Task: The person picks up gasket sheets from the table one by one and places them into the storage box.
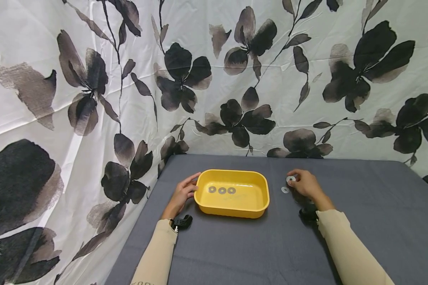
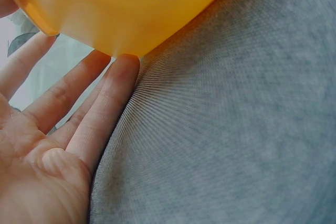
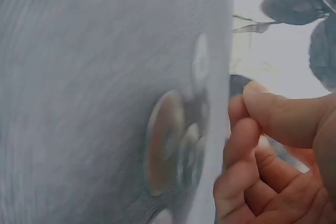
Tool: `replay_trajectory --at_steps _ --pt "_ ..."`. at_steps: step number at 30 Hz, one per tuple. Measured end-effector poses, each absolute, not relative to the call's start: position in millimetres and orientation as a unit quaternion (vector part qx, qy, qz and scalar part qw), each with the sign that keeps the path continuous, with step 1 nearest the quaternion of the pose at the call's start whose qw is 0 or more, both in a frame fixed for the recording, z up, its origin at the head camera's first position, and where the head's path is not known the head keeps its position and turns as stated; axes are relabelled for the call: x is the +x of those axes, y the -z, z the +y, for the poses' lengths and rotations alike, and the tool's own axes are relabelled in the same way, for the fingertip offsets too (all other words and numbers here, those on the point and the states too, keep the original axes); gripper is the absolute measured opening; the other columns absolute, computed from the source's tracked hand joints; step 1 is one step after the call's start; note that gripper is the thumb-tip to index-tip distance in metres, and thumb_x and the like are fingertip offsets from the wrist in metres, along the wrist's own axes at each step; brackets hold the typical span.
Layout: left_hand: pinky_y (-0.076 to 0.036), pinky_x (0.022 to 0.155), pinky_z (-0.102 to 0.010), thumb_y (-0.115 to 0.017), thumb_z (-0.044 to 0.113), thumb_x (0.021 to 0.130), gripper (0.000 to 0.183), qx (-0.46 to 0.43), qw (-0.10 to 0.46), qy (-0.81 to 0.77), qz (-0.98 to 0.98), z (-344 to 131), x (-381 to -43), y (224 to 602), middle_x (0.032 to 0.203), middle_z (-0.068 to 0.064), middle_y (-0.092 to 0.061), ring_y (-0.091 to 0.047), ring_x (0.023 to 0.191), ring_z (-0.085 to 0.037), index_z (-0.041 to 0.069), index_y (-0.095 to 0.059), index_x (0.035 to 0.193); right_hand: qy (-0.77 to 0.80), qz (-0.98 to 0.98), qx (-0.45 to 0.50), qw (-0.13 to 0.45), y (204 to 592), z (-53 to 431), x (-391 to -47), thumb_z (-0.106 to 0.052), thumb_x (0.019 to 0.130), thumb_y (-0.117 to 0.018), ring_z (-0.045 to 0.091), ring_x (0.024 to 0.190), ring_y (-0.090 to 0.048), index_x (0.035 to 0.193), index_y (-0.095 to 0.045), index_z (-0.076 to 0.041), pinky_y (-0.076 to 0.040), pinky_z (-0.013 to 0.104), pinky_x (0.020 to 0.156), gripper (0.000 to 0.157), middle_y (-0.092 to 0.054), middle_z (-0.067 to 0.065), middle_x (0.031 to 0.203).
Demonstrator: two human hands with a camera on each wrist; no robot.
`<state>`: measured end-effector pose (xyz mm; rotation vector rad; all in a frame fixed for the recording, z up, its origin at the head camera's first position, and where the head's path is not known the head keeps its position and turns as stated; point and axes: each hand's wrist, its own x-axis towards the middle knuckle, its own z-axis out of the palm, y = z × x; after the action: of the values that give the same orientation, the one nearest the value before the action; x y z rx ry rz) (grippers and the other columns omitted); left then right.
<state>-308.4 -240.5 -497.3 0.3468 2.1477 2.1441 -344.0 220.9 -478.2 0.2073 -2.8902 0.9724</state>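
Observation:
The yellow tray (image 1: 232, 211) holds three flat metal washers (image 1: 219, 190) in a row on its floor. My left hand (image 1: 180, 194) is at the tray's left end, its straight fingers touching the outer wall. In the left wrist view, extended fingertips (image 2: 125, 66) rest against the yellow plastic near the cloth. To the right of the tray, my right hand (image 1: 306, 185) pinches a washer (image 1: 288, 179) between thumb and fingers. A loose washer (image 1: 283, 190) lies on the cloth just below it. The right wrist view shows several blurred washers (image 3: 157, 148) lying near that hand.
Grey cloth (image 1: 235, 249) covers the table. A white curtain with dark flowers (image 1: 249, 118) hangs behind the table and along its left side. Each wrist carries a dark camera (image 1: 183, 222) on a strap.

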Motion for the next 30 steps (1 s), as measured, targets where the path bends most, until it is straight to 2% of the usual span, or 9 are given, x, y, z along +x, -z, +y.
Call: replay_trajectory --at_steps 4,9,15,22,30 --pt "-0.056 0.086 -0.037 -0.052 0.007 0.095 0.047 0.108 0.027 -0.698 0.707 -240.6 -311.9 504.6 0.138 -0.015 -0.055 -0.055 0.123 -0.035 0.021 -0.051 0.140 -0.362 -0.930 0.048 0.027 472.2 216.2 -339.1 -0.013 0.090 -0.064 0.019 0.066 -0.053 0.127 -0.057 -0.005 -0.042 0.030 0.053 0.039 -0.057 0.011 0.083" --pt "-0.057 0.084 -0.034 -0.054 0.009 0.094 0.047 0.106 0.016 -0.695 0.711 -239.8 -311.8 506.4 0.136 -0.012 -0.057 -0.058 0.120 -0.031 0.023 -0.053 0.139 -0.395 -0.917 0.042 0.016 465.3 209.7 -334.3 -0.010 0.087 -0.067 0.023 0.076 -0.059 0.131 -0.054 -0.006 -0.047 0.029 0.059 0.046 -0.063 0.015 0.095" --pt "-0.055 0.090 -0.041 -0.053 0.007 0.095 0.047 0.104 0.030 -0.696 0.710 -240.2 -312.0 504.2 0.139 -0.015 -0.055 -0.054 0.124 -0.036 0.022 -0.051 0.140 -0.408 -0.911 0.051 0.030 459.6 201.7 -330.2 -0.015 0.086 -0.070 0.023 0.077 -0.058 0.130 -0.055 -0.005 -0.048 0.029 0.062 0.047 -0.064 0.017 0.097" --pt "-0.049 0.097 -0.051 -0.050 0.003 0.095 0.051 0.117 0.059 -0.698 0.704 -240.4 -303.8 487.7 0.143 -0.020 -0.050 -0.049 0.129 -0.041 0.013 -0.044 0.145 -0.418 -0.905 0.059 0.046 451.7 195.2 -326.4 -0.018 0.086 -0.071 0.022 0.076 -0.057 0.125 -0.059 -0.006 -0.049 0.027 0.062 0.043 -0.062 0.014 0.094" --pt "-0.048 0.098 -0.051 -0.049 0.003 0.096 0.051 0.119 0.060 -0.695 0.707 -238.3 -297.6 479.5 0.143 -0.021 -0.049 -0.048 0.129 -0.041 0.011 -0.043 0.146 -0.414 -0.905 0.077 0.065 450.4 191.7 -325.8 -0.021 0.085 -0.072 0.023 0.076 -0.055 0.122 -0.062 -0.009 -0.049 0.026 0.060 0.040 -0.061 0.013 0.094"
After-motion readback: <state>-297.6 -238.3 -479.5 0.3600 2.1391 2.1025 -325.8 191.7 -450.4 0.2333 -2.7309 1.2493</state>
